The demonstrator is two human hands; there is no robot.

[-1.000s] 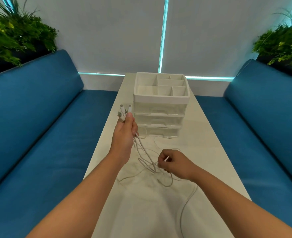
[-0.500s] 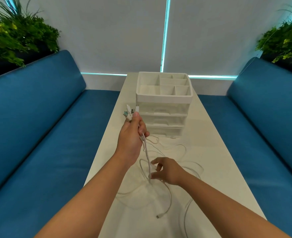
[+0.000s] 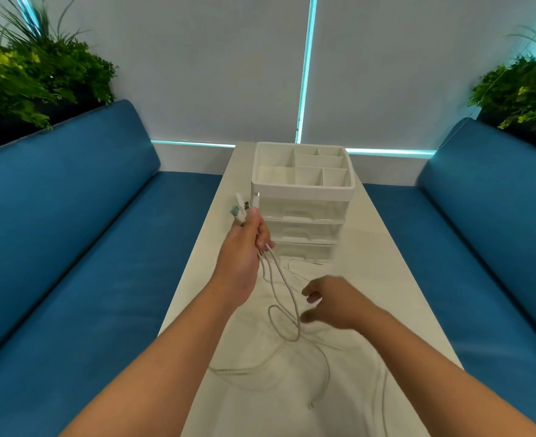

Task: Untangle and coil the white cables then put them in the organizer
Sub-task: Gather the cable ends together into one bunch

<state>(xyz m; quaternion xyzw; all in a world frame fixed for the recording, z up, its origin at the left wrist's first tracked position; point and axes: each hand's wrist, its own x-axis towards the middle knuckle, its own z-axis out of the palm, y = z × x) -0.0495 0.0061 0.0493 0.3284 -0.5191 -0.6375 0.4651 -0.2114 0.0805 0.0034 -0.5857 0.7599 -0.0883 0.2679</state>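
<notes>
On both sides of the table run two blue padded benches (image 3: 71, 234), smooth fabric, each cut off by the frame edge, with two leafy plants (image 3: 23, 67) behind them, also cropped. Between them sits one long white table (image 3: 396, 279), matte and flat, its near end out of view. At its far end stands one white plastic organizer (image 3: 303, 197), boxy, with a divided open tray on top and what look like three see-through drawers below; the lowest one is hard to make out. Loose white cables (image 3: 284, 298) sprawl over the middle of the table, thin and round, looping over each other so much I can't count them, and pretty faint against the white top. The left hand (image 3: 244, 247) is raised just left of the organizer, fingers curled round a bunch of cable ends, about four plugs poking up past the thumb. The right hand (image 3: 333, 302) is blurry, hovering near a hanging loop with fingers loosely spread, gripping nothing as far as I can see.
</notes>
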